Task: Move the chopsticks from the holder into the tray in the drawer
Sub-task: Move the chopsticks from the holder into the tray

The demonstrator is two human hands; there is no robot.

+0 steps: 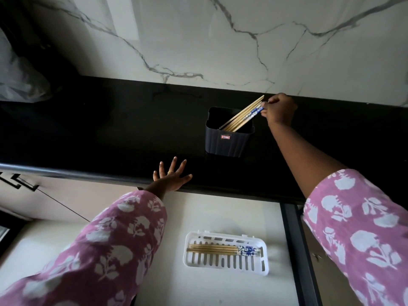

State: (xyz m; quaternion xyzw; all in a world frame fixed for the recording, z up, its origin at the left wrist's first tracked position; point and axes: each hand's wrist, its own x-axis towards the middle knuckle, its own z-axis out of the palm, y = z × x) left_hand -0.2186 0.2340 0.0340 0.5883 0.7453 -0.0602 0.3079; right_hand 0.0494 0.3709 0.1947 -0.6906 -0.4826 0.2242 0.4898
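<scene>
Nearest me, the white slotted tray (226, 252) is lying in the open drawer (220, 210), already holding a few chopsticks (223, 250) flat and lengthwise, patterned ends to the right; I'm judging the job partly done. Bare drawer floor surrounds the tray, so I'm seeing easy room to come down. Further out, my left hand (171, 176) is spreading wide and empty on the front edge of the black countertop (110, 129), probably bracing me. Beyond it, the dark ribbed holder (228, 138) is standing on the counter with the remaining chopsticks (242, 115) leaning right. My right hand (279, 110) is pinching their blue-patterned tops, close to the marble wall (220, 40), so I'm expecting to lift up and toward me.
</scene>
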